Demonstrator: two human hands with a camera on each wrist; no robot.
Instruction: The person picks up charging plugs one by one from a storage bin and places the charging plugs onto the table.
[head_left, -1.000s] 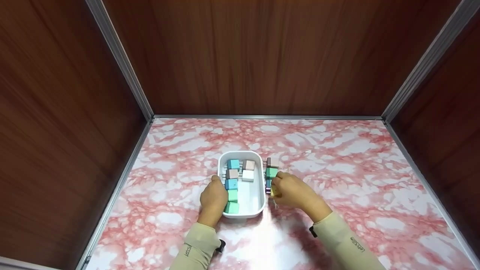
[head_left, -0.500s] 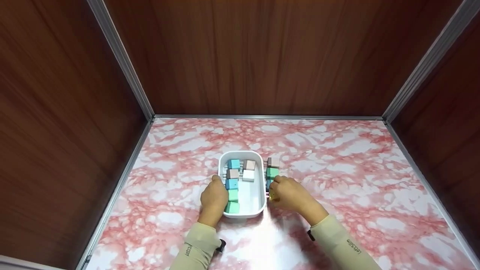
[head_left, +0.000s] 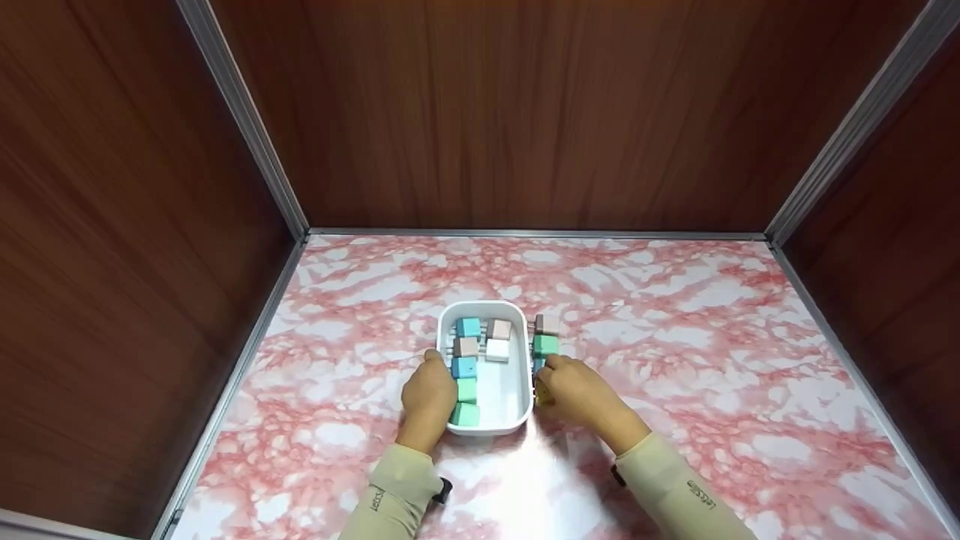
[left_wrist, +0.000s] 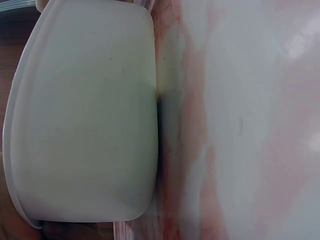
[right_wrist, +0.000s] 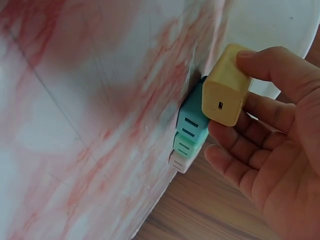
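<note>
A white plastic bin (head_left: 480, 435) stands on the table, and my left hand (head_left: 429, 391) grips its left wall. Inside are two columns of charger plugs, among them a light green plug (head_left: 466, 415) and a white plug (head_left: 496, 350). Just outside the bin's right wall, my right hand (head_left: 581, 394) pinches a yellow charger plug (right_wrist: 225, 92) between thumb and fingers, its small port facing the right wrist camera. Right beside it are a blue plug (right_wrist: 194, 117), a green plug (right_wrist: 187, 143) and a pinkish plug (right_wrist: 180, 161) in a row. The left wrist view mostly shows the bin's outer wall (left_wrist: 90, 115).
The table (head_left: 675, 337) has a red and white marbled top. Brown wood-look panels (head_left: 510, 112) with metal edging enclose it at the back and both sides. Bare bin floor (head_left: 499, 401) shows at the near right inside the bin.
My right hand has shifted slightly left and toward me with the yellow plug, closer to the bin's right wall. My left hand and the plugs in the bin stay put.
</note>
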